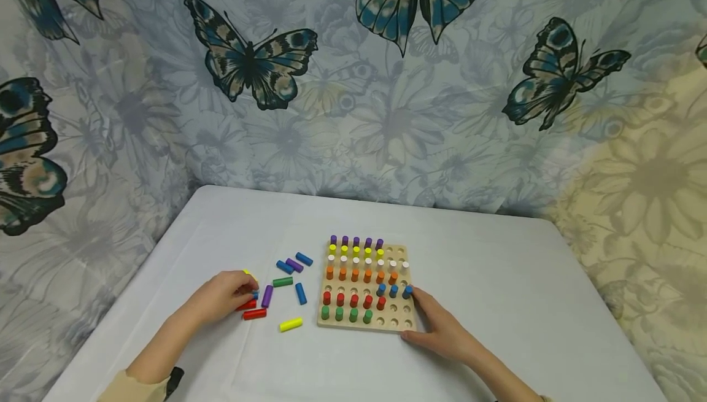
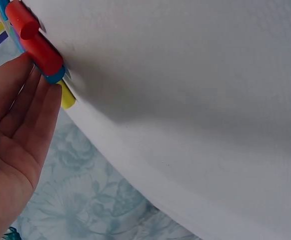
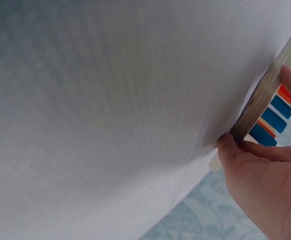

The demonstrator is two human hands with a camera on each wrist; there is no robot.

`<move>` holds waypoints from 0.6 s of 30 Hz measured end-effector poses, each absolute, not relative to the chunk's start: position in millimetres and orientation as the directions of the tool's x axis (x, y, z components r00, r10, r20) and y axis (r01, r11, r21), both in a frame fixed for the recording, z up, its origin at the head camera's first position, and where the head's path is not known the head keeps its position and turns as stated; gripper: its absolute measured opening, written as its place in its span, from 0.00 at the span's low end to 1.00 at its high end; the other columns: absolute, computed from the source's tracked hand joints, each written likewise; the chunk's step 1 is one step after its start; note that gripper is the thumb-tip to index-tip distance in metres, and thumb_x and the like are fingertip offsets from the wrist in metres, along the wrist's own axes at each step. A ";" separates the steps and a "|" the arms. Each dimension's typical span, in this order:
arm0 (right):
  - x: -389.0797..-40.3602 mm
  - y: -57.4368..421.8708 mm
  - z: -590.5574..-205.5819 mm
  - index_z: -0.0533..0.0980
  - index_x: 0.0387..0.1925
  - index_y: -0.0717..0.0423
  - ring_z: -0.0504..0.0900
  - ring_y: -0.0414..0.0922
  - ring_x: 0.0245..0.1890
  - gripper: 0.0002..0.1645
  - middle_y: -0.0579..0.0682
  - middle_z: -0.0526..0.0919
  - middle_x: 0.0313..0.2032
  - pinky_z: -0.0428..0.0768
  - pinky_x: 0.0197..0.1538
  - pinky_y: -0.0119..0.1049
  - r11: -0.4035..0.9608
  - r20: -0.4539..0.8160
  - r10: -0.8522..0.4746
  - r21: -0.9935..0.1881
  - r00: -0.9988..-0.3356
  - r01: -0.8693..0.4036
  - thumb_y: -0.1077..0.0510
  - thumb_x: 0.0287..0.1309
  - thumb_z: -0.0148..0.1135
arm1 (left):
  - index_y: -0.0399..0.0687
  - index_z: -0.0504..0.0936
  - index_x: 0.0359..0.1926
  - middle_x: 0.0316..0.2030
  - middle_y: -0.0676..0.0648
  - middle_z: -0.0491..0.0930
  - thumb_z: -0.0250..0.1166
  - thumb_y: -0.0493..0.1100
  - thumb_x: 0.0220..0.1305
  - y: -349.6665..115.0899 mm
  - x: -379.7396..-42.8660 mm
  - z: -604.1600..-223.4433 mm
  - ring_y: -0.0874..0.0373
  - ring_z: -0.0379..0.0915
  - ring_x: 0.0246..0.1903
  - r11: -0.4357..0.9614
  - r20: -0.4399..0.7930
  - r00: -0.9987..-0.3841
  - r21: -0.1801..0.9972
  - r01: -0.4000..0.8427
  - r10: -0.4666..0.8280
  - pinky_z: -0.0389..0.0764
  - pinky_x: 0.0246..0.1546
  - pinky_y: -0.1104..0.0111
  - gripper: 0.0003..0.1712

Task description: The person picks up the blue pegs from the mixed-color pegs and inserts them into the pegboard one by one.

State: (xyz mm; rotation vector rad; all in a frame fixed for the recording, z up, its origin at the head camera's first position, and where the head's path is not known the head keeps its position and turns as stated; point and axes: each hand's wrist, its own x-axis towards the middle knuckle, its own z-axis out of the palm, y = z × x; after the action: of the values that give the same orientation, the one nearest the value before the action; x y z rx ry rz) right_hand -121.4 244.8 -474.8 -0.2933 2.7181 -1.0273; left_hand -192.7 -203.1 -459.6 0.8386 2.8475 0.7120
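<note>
My left hand (image 1: 223, 294) is at the left of the loose pegs, its thumb and fingertips pinching a blue peg (image 2: 56, 76). Right beside it lies a red peg (image 2: 43, 55), and a yellow peg (image 2: 68, 99) shows just past the fingertips. The wooden pegboard (image 1: 353, 323) lies flat in the middle, with rows of purple, yellow, white, orange, blue, red and green pegs standing in its holes. At the board's near right corner my right hand (image 1: 442, 325) grips the edge, thumb on the near side and fingers along the right side.
Loose pegs lie left of the board: a green peg (image 1: 283, 282), a purple peg (image 1: 267, 296), a yellow peg (image 1: 291, 324), a red peg (image 1: 254, 314) and several blue ones. A white cloth covers the table (image 1: 497, 267). A butterfly-patterned wall (image 1: 386, 113) stands behind.
</note>
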 end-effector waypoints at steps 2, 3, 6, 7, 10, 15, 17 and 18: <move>-121.0 244.1 -475.0 0.53 0.74 0.62 0.55 0.63 0.71 0.57 0.64 0.57 0.71 0.57 0.68 0.60 0.739 -0.136 -0.259 -0.666 -0.956 -0.105 0.42 0.53 0.71 | 0.45 0.84 0.39 0.33 0.57 0.79 0.69 0.35 0.59 -202.4 -192.3 -459.9 0.63 0.73 0.32 0.751 0.024 -0.849 0.453 0.480 0.528 0.81 0.37 0.65 0.06; -120.8 243.8 -475.1 0.53 0.74 0.62 0.55 0.63 0.71 0.57 0.64 0.57 0.71 0.57 0.68 0.60 0.740 -0.136 -0.258 -0.664 -0.957 -0.105 0.42 0.53 0.71 | 0.45 0.84 0.39 0.33 0.57 0.79 0.69 0.36 0.59 -201.9 -192.2 -459.7 0.63 0.73 0.33 0.756 0.013 -0.851 0.452 0.474 0.525 0.81 0.38 0.64 0.06; -120.3 243.4 -474.3 0.53 0.73 0.62 0.55 0.63 0.71 0.56 0.64 0.57 0.71 0.57 0.68 0.60 0.743 -0.127 -0.255 -0.660 -0.959 -0.110 0.43 0.53 0.71 | 0.45 0.85 0.40 0.34 0.56 0.80 0.70 0.37 0.59 -200.0 -192.4 -458.7 0.62 0.73 0.33 0.771 -0.014 -0.855 0.441 0.460 0.518 0.81 0.39 0.63 0.07; -120.1 243.5 -474.0 0.53 0.73 0.63 0.55 0.63 0.70 0.56 0.64 0.57 0.71 0.57 0.68 0.60 0.743 -0.121 -0.256 -0.660 -0.959 -0.115 0.43 0.53 0.71 | 0.45 0.85 0.40 0.35 0.56 0.80 0.70 0.36 0.58 -199.4 -192.5 -458.4 0.62 0.73 0.34 0.774 -0.021 -0.855 0.437 0.459 0.518 0.81 0.40 0.62 0.08; -119.5 243.5 -473.2 0.53 0.73 0.63 0.55 0.64 0.70 0.56 0.65 0.57 0.71 0.58 0.68 0.60 0.743 -0.123 -0.257 -0.659 -0.959 -0.114 0.43 0.54 0.71 | 0.44 0.85 0.41 0.36 0.54 0.80 0.70 0.36 0.58 -198.5 -192.5 -457.7 0.59 0.74 0.35 0.780 -0.033 -0.853 0.425 0.460 0.521 0.81 0.42 0.59 0.09; -119.3 243.5 -474.5 0.53 0.73 0.63 0.55 0.63 0.71 0.57 0.64 0.57 0.71 0.58 0.68 0.60 0.742 -0.131 -0.259 -0.661 -0.957 -0.110 0.42 0.53 0.71 | 0.42 0.85 0.42 0.36 0.53 0.81 0.71 0.35 0.57 -198.3 -193.2 -458.9 0.57 0.75 0.37 0.778 -0.039 -0.843 0.411 0.476 0.536 0.81 0.44 0.57 0.10; -119.4 243.6 -475.1 0.54 0.73 0.63 0.55 0.63 0.71 0.56 0.64 0.57 0.71 0.58 0.67 0.60 0.739 -0.128 -0.260 -0.664 -0.957 -0.112 0.43 0.53 0.71 | 0.41 0.85 0.42 0.36 0.52 0.81 0.71 0.35 0.57 -198.5 -193.8 -459.7 0.57 0.76 0.37 0.773 -0.034 -0.836 0.404 0.489 0.547 0.81 0.44 0.56 0.10; -119.4 243.7 -475.2 0.54 0.73 0.63 0.55 0.63 0.70 0.57 0.64 0.57 0.71 0.58 0.67 0.61 0.739 -0.126 -0.261 -0.664 -0.957 -0.113 0.43 0.53 0.71 | 0.41 0.85 0.41 0.36 0.52 0.81 0.71 0.35 0.57 -198.6 -194.1 -460.0 0.57 0.76 0.37 0.770 -0.032 -0.833 0.404 0.494 0.552 0.81 0.44 0.56 0.10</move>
State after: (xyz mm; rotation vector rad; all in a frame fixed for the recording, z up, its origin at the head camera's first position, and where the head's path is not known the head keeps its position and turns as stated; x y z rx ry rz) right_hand -119.4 243.7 -475.2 -0.2973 2.7287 -1.0224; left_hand -194.1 -198.6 -460.0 0.8363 2.8138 0.5795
